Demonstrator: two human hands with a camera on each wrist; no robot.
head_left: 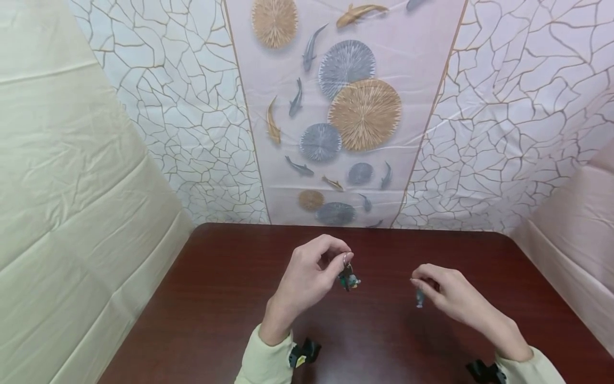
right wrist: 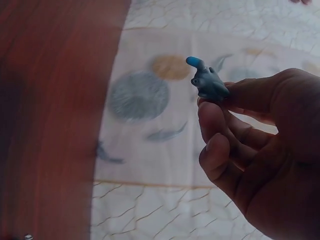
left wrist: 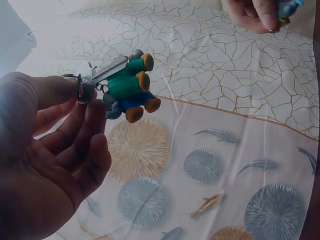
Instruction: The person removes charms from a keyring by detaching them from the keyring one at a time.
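My left hand point(head_left: 312, 277) point(left wrist: 55, 150) is raised over the dark wooden table point(head_left: 216, 298) and pinches a metal key ring point(left wrist: 82, 87). A silver key point(left wrist: 107, 69) and a small green, blue and orange toy figure point(head_left: 349, 279) point(left wrist: 131, 87) hang from that ring. To the right, my right hand point(head_left: 451, 296) point(right wrist: 255, 145) pinches a small grey-blue figure with a blue tip point(head_left: 420, 297) point(right wrist: 207, 82) between thumb and fingertips. The two hands are apart, both held above the tabletop.
A cloth backdrop printed with fish and round fans point(head_left: 345, 117) hangs behind the table, flanked by cracked-pattern panels point(head_left: 518, 117). Cream sheets cover the left point(head_left: 72, 186) and right point(head_left: 575, 229) sides. Black wrist straps point(head_left: 304, 352) sit at my sleeves.
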